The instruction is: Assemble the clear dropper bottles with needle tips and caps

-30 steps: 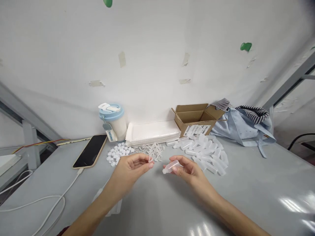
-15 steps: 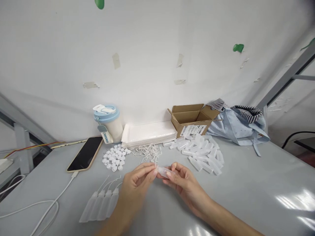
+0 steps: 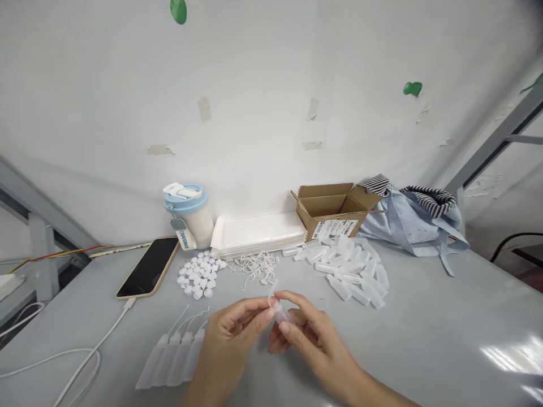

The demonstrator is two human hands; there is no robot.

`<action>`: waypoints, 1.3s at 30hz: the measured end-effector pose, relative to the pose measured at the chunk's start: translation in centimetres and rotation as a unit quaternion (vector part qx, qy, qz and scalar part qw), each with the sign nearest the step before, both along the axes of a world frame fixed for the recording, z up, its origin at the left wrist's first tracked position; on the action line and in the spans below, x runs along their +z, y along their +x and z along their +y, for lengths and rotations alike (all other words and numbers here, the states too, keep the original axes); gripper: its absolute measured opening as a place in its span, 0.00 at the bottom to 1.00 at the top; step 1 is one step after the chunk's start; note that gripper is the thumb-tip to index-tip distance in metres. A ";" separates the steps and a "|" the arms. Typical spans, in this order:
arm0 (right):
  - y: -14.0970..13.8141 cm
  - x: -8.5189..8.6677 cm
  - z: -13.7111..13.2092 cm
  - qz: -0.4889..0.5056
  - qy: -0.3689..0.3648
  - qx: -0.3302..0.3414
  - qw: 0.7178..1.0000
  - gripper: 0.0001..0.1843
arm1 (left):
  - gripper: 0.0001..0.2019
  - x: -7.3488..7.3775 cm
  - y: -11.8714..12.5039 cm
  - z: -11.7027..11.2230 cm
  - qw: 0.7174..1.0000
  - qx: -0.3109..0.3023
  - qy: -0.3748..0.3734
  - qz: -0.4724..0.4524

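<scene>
A small translucent squeeze bottle [image 3: 281, 314] is held between my two hands, tilted with its neck towards the upper left. My right hand [image 3: 324, 342] is closed around its body, thumb in front. At the neck, my left hand [image 3: 229, 339] pinches with thumb and forefinger where a thin white strap [image 3: 271, 294] rises. Fingers hide part of the neck. Beside my left wrist, several bottles with straps [image 3: 167, 362] lie in a row. Ahead are a heap of white caps [image 3: 199, 277] and a tangle of loose straps [image 3: 258, 265]. Strapless bottles [image 3: 350, 265] are piled at right.
A phone [image 3: 148, 268] on a white cable [image 3: 95, 345] lies at left. Along the wall stand a blue-lidded cup [image 3: 193, 217], a stack of white padded envelopes [image 3: 258, 232], an open cardboard box [image 3: 335, 217] and a light-blue cloth bag [image 3: 409, 223].
My hands and the bottle have come slightly nearer to me. The bottle is now steeper, and my right forefinger has moved up to its neck beside the strap.
</scene>
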State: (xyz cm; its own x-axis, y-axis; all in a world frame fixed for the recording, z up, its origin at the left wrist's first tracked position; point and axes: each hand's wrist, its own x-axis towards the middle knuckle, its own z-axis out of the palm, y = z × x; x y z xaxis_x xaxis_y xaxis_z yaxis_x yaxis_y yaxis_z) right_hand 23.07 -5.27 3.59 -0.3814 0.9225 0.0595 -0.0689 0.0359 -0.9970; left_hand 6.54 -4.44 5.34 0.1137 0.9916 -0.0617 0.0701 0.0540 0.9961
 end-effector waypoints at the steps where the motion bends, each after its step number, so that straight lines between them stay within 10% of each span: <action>1: 0.0 -0.1 0.0 -0.005 0.008 -0.004 1.000 0.19 | 0.11 0.0 0.0 0.0 1.000 -0.002 -0.010 -0.006; 8: -0.1 -0.7 -0.2 -0.034 0.020 -0.016 0.999 0.16 | 0.14 0.2 0.1 0.4 0.996 -0.049 -0.076 -0.021; 12: -0.2 -0.6 -0.3 -0.053 0.022 -0.043 0.997 0.16 | 0.13 -1.0 0.0 -0.3 0.993 0.025 0.061 0.096; 18: -0.3 -0.4 0.0 -0.080 -0.017 -0.063 0.995 0.14 | 0.18 -1.1 0.2 -1.1 0.841 -0.046 0.428 0.326; 26: -0.8 0.1 -0.1 0.091 -0.118 0.010 0.989 0.17 | 0.15 -0.9 0.6 -1.2 0.748 -0.058 0.514 0.415; 33: -0.9 -0.6 -0.6 0.087 -0.114 0.077 0.987 0.17 | 0.17 -1.5 -0.2 -2.2 0.795 -0.038 0.468 0.384; 39: -0.3 -0.9 -0.4 0.040 -0.105 0.074 0.991 0.22 | 0.22 -2.3 -6.0 -2.7 0.880 -0.063 0.285 0.375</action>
State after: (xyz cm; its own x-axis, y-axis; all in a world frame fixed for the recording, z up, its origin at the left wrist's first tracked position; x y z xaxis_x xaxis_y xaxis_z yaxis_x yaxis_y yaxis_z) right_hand 22.74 -5.65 2.69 -0.5151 0.8521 -0.0928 -0.1370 -0.1888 -0.9724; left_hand 0.53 -7.12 3.03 0.3645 0.8686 0.3358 0.6894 -0.4941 0.5297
